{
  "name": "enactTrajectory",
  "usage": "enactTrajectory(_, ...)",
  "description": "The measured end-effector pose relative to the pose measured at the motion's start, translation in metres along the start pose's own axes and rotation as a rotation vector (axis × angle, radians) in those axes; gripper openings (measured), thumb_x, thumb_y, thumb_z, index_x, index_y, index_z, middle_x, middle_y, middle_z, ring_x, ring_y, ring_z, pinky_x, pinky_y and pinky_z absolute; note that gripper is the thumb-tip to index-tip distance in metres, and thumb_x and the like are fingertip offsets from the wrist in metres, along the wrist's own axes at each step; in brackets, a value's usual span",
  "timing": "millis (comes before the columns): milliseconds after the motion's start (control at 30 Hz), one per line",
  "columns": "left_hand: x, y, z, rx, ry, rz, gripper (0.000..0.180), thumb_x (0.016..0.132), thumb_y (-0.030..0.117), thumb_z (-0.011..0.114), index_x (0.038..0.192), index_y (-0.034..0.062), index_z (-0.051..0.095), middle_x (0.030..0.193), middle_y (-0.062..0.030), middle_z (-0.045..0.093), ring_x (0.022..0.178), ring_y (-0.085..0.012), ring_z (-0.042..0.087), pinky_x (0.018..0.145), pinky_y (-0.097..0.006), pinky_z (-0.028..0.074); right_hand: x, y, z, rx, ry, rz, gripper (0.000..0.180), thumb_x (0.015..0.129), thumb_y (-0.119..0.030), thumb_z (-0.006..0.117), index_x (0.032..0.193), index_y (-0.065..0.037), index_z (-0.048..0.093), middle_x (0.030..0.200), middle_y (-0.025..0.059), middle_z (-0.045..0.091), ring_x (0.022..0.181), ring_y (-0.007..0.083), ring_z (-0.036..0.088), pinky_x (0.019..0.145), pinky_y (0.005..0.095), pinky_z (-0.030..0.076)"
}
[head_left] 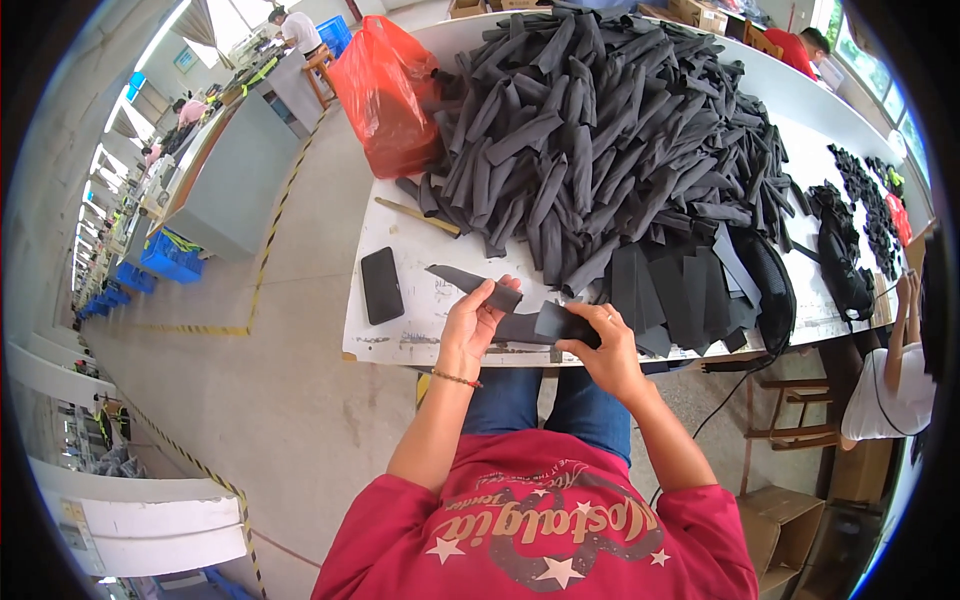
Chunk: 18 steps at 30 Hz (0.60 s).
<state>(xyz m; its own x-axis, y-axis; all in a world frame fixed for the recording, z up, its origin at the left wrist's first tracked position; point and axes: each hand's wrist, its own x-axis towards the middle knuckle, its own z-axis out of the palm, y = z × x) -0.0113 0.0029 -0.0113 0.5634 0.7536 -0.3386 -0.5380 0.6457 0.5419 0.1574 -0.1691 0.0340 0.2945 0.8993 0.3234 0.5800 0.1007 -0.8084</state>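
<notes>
My left hand (472, 325) pinches a dark grey fabric strip (455, 277), one end of which sticks out to the left above the white table. Between the thumb and fingers of my right hand (608, 350) is a flat dark rectangular piece (553, 322). Another dark strip (515, 328) shows between the two hands; whether it joins the right-hand piece I cannot tell. Just beyond them rises a big heap of rolled dark grey fabric pieces (600, 140). Flat dark pieces (690, 290) lie overlapping to the right of my right hand.
A black phone (382, 286) and a yellowish stick (417, 216) lie on the white table (420, 345), left of the heap. Behind them stands a red plastic bag (385, 100). At right are a black mesh item (765, 290), a wooden stool (790, 410) and a seated person (885, 400).
</notes>
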Motion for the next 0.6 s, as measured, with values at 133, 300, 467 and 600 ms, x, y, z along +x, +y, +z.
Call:
enactTrajectory(133,0.001,-0.001,0.005,0.041,-0.006,0.029,0.024,0.092,0.009,0.062,0.110,-0.0062,0.056,0.111,-0.0204,0.063,0.105,-0.0328,0.064,0.092,-0.042,0.055,0.008,0.002,0.016,-0.029,0.092,-0.069,0.041,0.071,-0.010,0.080,0.110,-0.004,0.068,0.105,0.0116,0.060,0.097,0.0290,0.058,0.083,0.0356,0.049)
enactTrajectory(300,0.004,-0.003,0.010,0.041,-0.005,-0.002,0.021,0.092,0.009,0.062,0.108,-0.0032,0.056,0.112,-0.0201,0.064,0.105,-0.0322,0.064,0.092,-0.042,0.055,0.022,-0.005,0.022,-0.201,0.121,-0.162,0.036,0.069,-0.008,0.078,0.105,-0.007,0.071,0.094,0.0073,0.058,0.089,0.0254,0.056,0.078,0.0360,0.045)
enactTrajectory(467,0.006,-0.005,0.007,0.031,-0.021,-0.049,0.017,0.092,0.009,0.063,0.104,0.0001,0.057,0.112,-0.0201,0.064,0.105,-0.0320,0.064,0.093,-0.042,0.054,0.031,-0.002,0.026,-0.371,0.139,-0.220,0.032,0.068,-0.010,0.078,0.099,-0.008,0.072,0.092,0.0049,0.058,0.085,0.0239,0.055,0.074,0.0365,0.042)
enactTrajectory(600,0.004,-0.004,0.009,0.029,-0.044,-0.058,0.020,0.092,0.009,0.062,0.110,0.0016,0.057,0.115,-0.0207,0.063,0.109,-0.0319,0.062,0.096,-0.042,0.051,0.034,0.000,0.026,-0.454,0.148,-0.268,0.032,0.067,-0.010,0.078,0.098,-0.008,0.071,0.092,0.0038,0.057,0.084,0.0235,0.054,0.072,0.0368,0.041)
